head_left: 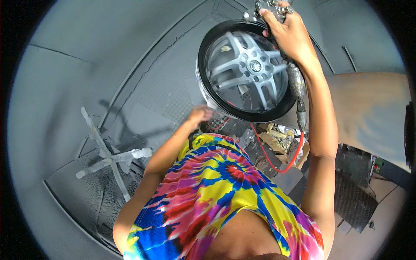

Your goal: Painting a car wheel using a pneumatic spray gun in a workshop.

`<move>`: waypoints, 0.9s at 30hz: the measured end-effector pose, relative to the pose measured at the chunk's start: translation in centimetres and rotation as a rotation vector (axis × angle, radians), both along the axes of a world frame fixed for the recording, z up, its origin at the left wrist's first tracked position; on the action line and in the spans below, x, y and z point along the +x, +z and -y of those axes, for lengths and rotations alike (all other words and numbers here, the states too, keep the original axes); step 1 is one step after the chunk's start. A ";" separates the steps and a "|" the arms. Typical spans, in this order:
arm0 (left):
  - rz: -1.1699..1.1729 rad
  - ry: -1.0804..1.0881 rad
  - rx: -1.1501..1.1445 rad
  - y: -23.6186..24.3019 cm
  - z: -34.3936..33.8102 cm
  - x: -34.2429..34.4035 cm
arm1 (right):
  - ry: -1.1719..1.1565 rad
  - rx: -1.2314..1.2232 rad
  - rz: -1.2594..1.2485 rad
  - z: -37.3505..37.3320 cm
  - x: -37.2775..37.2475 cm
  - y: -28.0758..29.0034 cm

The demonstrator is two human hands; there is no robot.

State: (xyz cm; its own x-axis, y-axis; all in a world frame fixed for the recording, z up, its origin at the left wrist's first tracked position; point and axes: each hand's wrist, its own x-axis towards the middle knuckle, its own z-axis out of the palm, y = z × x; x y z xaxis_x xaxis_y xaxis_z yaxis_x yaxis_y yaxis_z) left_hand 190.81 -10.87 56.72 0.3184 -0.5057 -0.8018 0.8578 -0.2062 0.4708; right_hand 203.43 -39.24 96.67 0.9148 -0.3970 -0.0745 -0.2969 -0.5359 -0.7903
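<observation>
A wheel with silver-grey spokes and a glossy black outer edge stands in front of me at the upper middle. Its spokes are slightly smeared. My right hand is closed round a metal spray gun above the wheel's upper right edge; the top of the gun is cut off by the frame. A worn metal fitting hangs below that hand and joins a red hose. Beside the wheel's lower left edge is my left hand, blurred, its fingers hard to make out; whether it touches the wheel I cannot tell.
A grey cross-shaped stand stands on the left. Below the wheel sits a cardboard box of crumpled paper and scraps. A tan panel lies to the right, with a dark mat on the floor nearer me. Grey walls curve around the left side.
</observation>
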 end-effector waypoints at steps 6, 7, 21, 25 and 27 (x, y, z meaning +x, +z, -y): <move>0.210 0.264 0.054 1.1 1.2 8.4 | -0.057 -0.068 0.063 1.5 -0.8 1.3; 0.214 0.249 0.046 1.5 1.6 7.6 | -0.080 -0.115 0.058 2.0 -1.1 1.3; 0.045 -0.166 0.092 -0.2 -0.9 1.5 | -0.343 -0.410 -0.066 9.8 -6.3 0.9; 0.074 0.162 0.006 -0.7 -0.5 7.6 | -0.411 -0.413 -0.101 10.6 -8.3 0.8; 0.078 0.218 0.011 0.4 0.4 8.2 | -0.469 -0.342 -0.053 10.1 -9.6 1.1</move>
